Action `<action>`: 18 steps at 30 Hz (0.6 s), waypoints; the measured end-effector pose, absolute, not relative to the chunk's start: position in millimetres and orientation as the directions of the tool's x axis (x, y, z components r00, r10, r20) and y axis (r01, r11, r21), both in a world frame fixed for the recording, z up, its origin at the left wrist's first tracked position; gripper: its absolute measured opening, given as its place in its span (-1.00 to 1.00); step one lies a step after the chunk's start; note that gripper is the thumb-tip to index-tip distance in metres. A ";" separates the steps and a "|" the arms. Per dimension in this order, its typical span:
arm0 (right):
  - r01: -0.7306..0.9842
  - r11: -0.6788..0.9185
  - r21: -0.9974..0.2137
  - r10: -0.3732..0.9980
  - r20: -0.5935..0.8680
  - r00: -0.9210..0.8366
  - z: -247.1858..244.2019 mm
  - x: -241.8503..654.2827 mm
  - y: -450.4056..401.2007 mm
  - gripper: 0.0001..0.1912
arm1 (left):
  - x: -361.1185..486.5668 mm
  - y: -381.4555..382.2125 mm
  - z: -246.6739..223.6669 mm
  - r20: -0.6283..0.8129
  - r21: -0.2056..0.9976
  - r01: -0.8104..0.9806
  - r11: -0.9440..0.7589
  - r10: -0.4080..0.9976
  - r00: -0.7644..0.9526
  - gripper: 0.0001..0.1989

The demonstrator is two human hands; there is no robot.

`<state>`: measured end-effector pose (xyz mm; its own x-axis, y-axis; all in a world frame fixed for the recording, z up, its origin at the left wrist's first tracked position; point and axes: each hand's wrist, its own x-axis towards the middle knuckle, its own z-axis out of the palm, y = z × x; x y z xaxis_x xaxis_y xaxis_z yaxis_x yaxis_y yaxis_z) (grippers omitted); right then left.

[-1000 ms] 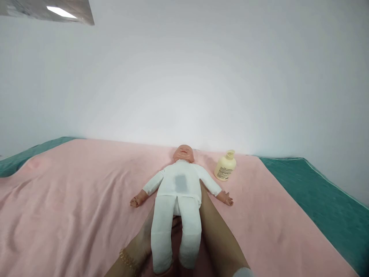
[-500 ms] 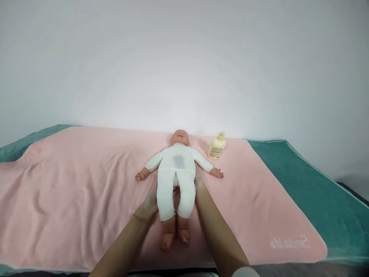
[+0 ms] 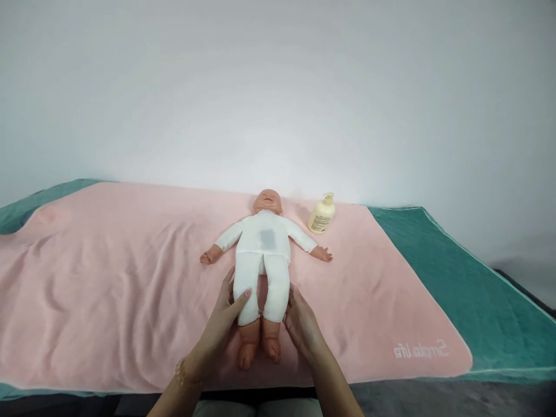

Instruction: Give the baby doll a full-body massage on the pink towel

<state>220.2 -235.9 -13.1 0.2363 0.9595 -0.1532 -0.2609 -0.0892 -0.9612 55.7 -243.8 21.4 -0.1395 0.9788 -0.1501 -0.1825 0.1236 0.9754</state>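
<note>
A baby doll (image 3: 264, 246) with a white cloth body lies on its back on the pink blanket (image 3: 139, 278), head away from me and arms spread. My left hand (image 3: 229, 307) is around the lower leg on the left; its thumb rests on top and its fingers run along the outer side. Beside the other leg, my right hand (image 3: 302, 321) is open, palm facing inward. Its fingertips are at the outer edge of that leg and partly hidden by it. Both bare feet of the doll point toward me between my wrists.
A cream pump bottle (image 3: 322, 215) stands upright right of the doll's head. Green cloth (image 3: 452, 289) shows under the blanket at the right and far left. A pale wall (image 3: 278, 92) rises behind. The surface's front edge runs close to me.
Both hands have slid back toward me, from under the doll's hips to its lower legs, and more of the fingers shows. The doll lies in the same pose; the camera view has shifted slightly.
</note>
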 end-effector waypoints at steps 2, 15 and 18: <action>-0.260 -0.088 -0.961 0.979 -0.131 0.154 -13.0 224.5 -237.0 -0.56 | 54.7 -242.8 14.1 -0.112 0.983 -0.163 0.084 0.979 -0.172 -0.43; -0.200 0.129 -0.971 0.918 0.041 0.395 22.1 208.4 -23.9 -0.55 | 56.6 -67.3 36.9 0.088 0.990 -0.079 -0.114 0.956 -0.279 -0.59; -0.244 0.114 -0.963 0.929 0.017 0.369 13.4 201.4 32.9 -0.57 | 66.7 -9.9 29.9 -0.055 0.976 -0.215 -0.015 0.947 -0.317 -0.66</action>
<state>201.4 32.9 13.4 0.3690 0.9293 0.0167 -0.2442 0.1143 -0.9630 66.7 -9.9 29.9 -0.3165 0.9470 -0.0548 -0.2152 -0.0154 0.9765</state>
